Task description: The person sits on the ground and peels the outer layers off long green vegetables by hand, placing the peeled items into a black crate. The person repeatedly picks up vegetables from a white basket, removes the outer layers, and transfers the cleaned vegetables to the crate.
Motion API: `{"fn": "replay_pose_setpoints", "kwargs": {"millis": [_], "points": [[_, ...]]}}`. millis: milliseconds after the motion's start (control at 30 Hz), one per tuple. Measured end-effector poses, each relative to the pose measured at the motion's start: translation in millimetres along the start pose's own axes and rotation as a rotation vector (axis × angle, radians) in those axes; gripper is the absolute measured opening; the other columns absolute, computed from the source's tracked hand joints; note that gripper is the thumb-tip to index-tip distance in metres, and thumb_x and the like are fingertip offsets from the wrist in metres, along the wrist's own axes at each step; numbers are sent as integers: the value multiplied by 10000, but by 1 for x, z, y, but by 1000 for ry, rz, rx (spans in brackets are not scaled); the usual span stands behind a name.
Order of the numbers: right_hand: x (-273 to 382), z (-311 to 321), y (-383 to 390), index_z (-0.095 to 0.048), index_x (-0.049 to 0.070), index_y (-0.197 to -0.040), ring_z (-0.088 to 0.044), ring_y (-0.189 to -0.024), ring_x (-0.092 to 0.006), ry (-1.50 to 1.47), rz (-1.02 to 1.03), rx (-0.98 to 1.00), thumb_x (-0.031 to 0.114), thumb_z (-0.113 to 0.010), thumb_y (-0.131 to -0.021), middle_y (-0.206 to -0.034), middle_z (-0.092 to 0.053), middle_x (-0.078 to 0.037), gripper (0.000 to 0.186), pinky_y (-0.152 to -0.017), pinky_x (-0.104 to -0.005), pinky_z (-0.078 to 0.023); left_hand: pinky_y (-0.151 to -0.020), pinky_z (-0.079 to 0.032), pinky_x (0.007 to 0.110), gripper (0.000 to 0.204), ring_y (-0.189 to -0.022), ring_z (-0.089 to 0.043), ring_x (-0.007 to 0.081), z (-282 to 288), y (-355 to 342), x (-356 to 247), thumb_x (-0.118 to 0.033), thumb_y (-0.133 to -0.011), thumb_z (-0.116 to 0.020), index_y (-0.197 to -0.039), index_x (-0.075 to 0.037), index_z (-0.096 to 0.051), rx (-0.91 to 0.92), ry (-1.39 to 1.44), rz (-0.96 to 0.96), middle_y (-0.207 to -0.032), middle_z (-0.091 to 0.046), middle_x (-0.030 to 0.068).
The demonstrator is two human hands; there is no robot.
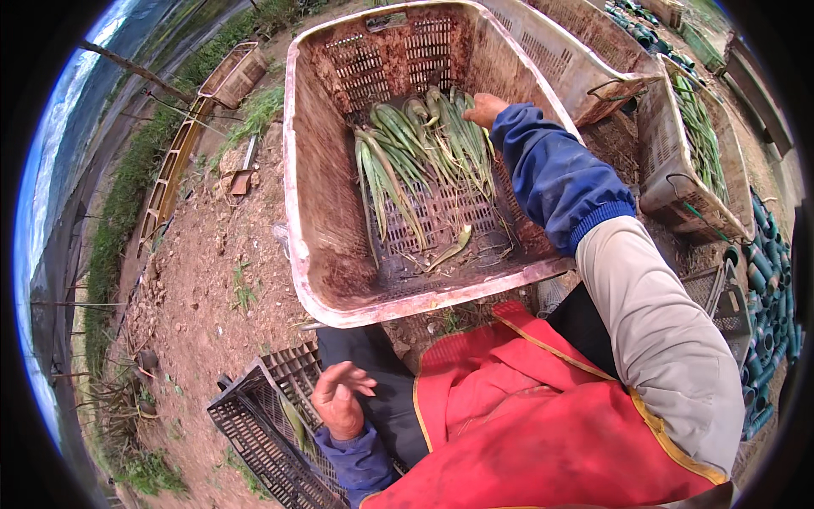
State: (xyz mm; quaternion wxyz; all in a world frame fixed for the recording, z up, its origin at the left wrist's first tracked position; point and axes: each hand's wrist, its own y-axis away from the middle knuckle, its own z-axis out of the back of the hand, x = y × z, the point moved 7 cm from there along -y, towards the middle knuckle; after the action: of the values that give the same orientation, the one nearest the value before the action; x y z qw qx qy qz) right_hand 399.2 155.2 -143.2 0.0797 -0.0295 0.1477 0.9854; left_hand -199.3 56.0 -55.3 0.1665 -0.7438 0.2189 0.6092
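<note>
A large, dirt-stained pale plastic crate stands before me. Long green strap-like leaves lie in it, mostly side by side toward its far end, some with thin, stringy lower ends. My right hand reaches in at the far right of this pile, its fingers curled down by the leaf ends. Whether it grips one of them is hidden. Low in front of me, my left hand is raised with fingers apart and nothing in it. A single loose leaf piece lies on the crate's slatted bottom, nearer me.
A black slatted crate with a leaf in it sits below my left hand. To the right stand more pale crates, one filled with green leaves. Many dark green pots lie farther right. A yellow frame rests at left.
</note>
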Motion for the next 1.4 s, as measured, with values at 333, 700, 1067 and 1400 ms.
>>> {"fn": "replay_pose_setpoints", "kwargs": {"millis": [333,700,1067,1400], "points": [[-48,-257,-74,-677,37,-1287,-585,-1243,-450,-485,-491,138,340,-592,-949,-1335,-608,-283,461,-1058,-474,-472,-884,-544,420,414,-1018,-704,349,-120,-5,142,-272,-972,-674,-1300,-23,-632,685,-671,391,-1157,-699,217],[-11,-185,-45,-731,-16,-1101,-645,-1147,-429,-891,-1022,-130,378,-757,-802,-1197,-687,-272,495,-991,-461,-519,-735,-488,498,466,-862,-641,380,-114,-10,124,-252,-948,-652,-1332,2,-575,610,-934,-104,-905,-650,197],[-68,-164,-50,-756,-2,-1024,-701,-986,-342,-873,-707,39,448,-780,-736,-1061,-736,-220,534,-886,-388,-527,-818,-518,442,366,-972,-677,358,-116,-27,114,-261,-963,-659,-1225,-7,-653,521,-609,208,-1066,-693,214],[26,-19,45,-766,18,-1035,-722,-729,-229,-654,-282,388,395,-762,-811,-855,-760,-114,439,-736,-381,-558,-773,-575,394,533,-871,-734,313,-118,-14,113,-321,-941,-697,-1351,6,-601,513,-686,317,-1018,-742,189]]}}
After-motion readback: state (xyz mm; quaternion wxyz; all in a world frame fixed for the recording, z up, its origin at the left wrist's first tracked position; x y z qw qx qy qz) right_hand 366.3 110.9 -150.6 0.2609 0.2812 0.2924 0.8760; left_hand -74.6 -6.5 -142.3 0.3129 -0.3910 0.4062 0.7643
